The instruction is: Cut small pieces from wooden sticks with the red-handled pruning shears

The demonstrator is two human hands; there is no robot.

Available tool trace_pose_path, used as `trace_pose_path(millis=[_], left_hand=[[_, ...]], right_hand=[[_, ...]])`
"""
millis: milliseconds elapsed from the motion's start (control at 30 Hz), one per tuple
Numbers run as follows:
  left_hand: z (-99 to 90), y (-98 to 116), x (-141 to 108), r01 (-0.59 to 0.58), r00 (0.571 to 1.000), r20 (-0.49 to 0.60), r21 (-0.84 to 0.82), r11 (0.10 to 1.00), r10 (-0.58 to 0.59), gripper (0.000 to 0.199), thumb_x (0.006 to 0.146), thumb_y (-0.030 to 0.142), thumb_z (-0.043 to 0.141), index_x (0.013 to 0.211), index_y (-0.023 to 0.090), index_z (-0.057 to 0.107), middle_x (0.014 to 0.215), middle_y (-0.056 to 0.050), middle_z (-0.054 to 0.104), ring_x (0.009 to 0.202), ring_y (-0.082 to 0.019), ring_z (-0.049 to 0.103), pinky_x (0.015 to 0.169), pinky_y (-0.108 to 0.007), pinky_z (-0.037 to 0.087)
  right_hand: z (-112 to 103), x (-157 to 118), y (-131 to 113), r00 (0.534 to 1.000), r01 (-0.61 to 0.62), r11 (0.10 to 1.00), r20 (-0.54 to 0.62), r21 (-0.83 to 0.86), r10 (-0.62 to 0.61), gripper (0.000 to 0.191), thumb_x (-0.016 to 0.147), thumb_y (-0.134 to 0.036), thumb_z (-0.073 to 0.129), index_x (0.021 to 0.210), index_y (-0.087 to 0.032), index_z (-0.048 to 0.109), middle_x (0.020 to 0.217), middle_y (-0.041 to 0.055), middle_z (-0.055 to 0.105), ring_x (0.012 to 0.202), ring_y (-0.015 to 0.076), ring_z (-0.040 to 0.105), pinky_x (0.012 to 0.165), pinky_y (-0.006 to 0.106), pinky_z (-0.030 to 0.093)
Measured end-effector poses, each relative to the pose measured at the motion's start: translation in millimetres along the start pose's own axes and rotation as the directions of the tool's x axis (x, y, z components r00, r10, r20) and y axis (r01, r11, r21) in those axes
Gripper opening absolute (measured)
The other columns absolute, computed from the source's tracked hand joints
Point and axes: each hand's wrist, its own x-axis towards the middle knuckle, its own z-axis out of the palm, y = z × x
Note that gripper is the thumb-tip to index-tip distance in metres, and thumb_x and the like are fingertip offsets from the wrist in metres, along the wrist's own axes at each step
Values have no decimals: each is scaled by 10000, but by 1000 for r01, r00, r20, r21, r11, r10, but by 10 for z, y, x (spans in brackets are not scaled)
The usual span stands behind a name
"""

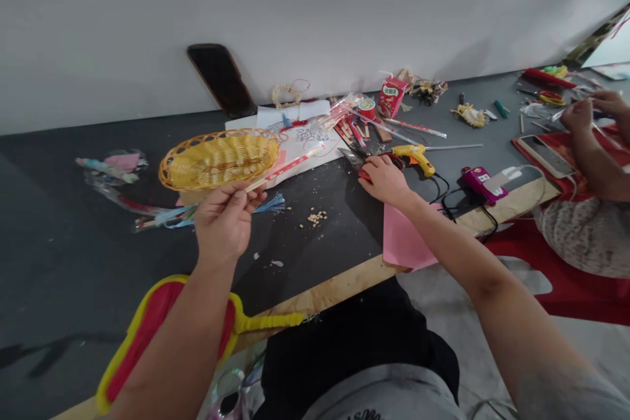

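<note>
My left hand [227, 218] pinches a thin stick in a red-and-clear wrapper [290, 165], which slants up to the right in front of the yellow woven basket [221, 161]. Over the right side of the work area, my right hand [386, 180] rests on red-handled scissors [365, 174], fingers curled on the handle, blades pointing up-left. Just right of the scissors lies a yellow glue gun [415, 157]. Small pale cut pieces [315, 217] are scattered on the dark table between my hands. Blue tassel threads [270, 203] lie beneath my left hand.
A phone [221, 79] leans on the wall. Behind my hands are printed papers [315, 134] and a red drink carton [392, 96]. Pink paper [406, 239] overhangs the front edge; a red-and-yellow fan shape [152, 321] lies left. Another person's hands [581, 119] are at the right.
</note>
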Motion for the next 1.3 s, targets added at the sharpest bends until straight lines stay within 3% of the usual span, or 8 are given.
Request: trace_pose_path(millis=[267,367,600,733,833,933,1067,1300], left_hand=[[-5,1,-9,-7,1000,-14,18,1000,7,229,591,299,889,745,221,740,620,7,649,768,-186,728,762,-314,604],[-11,1,-7,-1,1000,-13,9,1000,1,216,601,299,888,746,228,746,620,8,649,773,-188,729,755,-314,611],[-32,-47,-13,13,999,40,-2,1000,-13,200,616,295,895,756,234,767,644,12,657,763,-163,730,746,-274,620],[-28,-34,-22,23,998,57,2,1000,-23,184,635,279,872,768,235,752,653,10,660,775,-168,732,756,-286,627],[-28,-3,-38,55,996,75,-19,998,-54,179,632,271,864,751,235,735,637,8,655,778,-185,740,752,-304,633],[-42,18,-62,108,987,124,-35,994,-103,197,627,288,883,738,230,730,620,2,658,752,-193,746,735,-308,638],[-65,16,-90,169,951,261,6,986,-165,272,637,364,911,791,202,755,609,-7,668,709,-200,747,694,-312,631],[-56,-43,-124,194,939,228,264,945,-257,428,686,485,880,936,154,773,678,-50,743,660,-180,727,585,-246,566]], right_hand=[[-318,-78,449,965,-229,972,-150,-60,218,265,980,-294,481,1105,-170,680,1159,168,699,1132,333,578,979,495,483],[-373,-177,803,884,-463,867,-23,-186,467,398,895,-304,596,1260,-144,593,1311,213,622,1204,374,548,929,488,494],[-406,-264,1225,814,-568,799,10,-195,581,417,910,-169,489,1307,-52,548,1234,289,635,1145,367,610,935,486,477],[-494,-118,1050,874,-480,877,-96,-21,476,410,885,-238,562,1265,-89,604,1341,275,596,1284,410,507,1013,568,432],[-442,10,559,954,-258,913,-67,316,292,299,926,-315,558,1183,-190,647,1143,124,718,1028,260,657,929,435,524],[-285,100,-57,988,-148,473,147,869,38,388,884,-511,660,1138,-219,635,927,49,737,753,175,664,670,323,563],[-116,152,-565,984,-170,-219,175,961,7,495,731,-627,806,986,-228,663,741,-34,675,591,85,571,534,216,491],[-22,112,-619,966,-159,-376,223,913,134,377,667,-503,898,831,-220,709,637,-43,664,520,73,548,483,202,463]])
